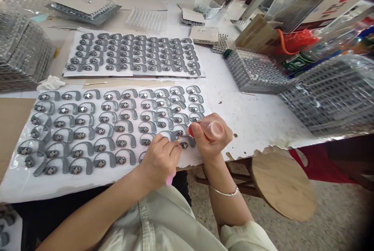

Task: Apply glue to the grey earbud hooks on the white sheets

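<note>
A white sheet (87,181) at the table's near edge carries several rows of grey ear-hook parts (87,120) with shiny round centres. My left hand (159,159) is closed round a thin pink-handled tool (170,180) whose tip touches a part at the sheet's lower right corner. My right hand (210,136) is wrapped round a small clear bottle (214,129) with a red tip, its nozzle pointing at the same part (184,144). A silver bangle sits on my right wrist.
A second sheet of grey parts (133,54) lies farther back. Stacks of clear blister trays (20,54) stand at the left, and grey mesh baskets (330,95) at the right. A round wooden stool (282,182) stands below the table's chipped edge. Cardboard boxes line the back.
</note>
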Demonstrator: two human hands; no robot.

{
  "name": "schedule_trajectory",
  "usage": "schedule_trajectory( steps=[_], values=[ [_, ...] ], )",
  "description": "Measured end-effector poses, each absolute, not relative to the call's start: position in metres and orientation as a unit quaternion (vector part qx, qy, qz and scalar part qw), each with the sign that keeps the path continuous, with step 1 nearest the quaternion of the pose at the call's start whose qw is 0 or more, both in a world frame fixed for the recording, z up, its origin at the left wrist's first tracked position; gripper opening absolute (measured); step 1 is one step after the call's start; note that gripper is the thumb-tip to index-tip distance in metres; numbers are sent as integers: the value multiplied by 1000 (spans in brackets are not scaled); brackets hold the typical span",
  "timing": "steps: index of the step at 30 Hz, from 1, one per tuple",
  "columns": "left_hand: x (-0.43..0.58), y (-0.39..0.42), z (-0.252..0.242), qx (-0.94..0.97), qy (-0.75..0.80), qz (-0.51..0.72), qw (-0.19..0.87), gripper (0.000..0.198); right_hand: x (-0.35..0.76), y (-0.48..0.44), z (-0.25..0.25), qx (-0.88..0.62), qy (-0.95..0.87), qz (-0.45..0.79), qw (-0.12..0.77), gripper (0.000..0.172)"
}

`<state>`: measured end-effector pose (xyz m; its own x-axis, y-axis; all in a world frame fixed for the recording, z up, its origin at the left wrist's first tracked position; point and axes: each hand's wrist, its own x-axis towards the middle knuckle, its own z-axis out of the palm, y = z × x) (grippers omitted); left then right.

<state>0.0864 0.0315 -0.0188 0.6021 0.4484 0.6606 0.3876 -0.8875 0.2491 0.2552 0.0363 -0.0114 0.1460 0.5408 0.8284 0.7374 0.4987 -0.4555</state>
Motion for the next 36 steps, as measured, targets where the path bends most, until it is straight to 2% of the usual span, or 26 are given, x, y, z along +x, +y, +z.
schedule_trajectory(
  steps=[7,18,36],
  values=[
    [86,31,-17,890,239,385,50,16,259,25,-16,-489,-595,-82,632,10],
    [86,31,-18,887,239,392,56,16,259,28,-17,-487,-617,-81,613,17],
    [86,32,-19,885,243,392,56,14,254,26,-14,-490,-633,-97,592,15]
  ],
)
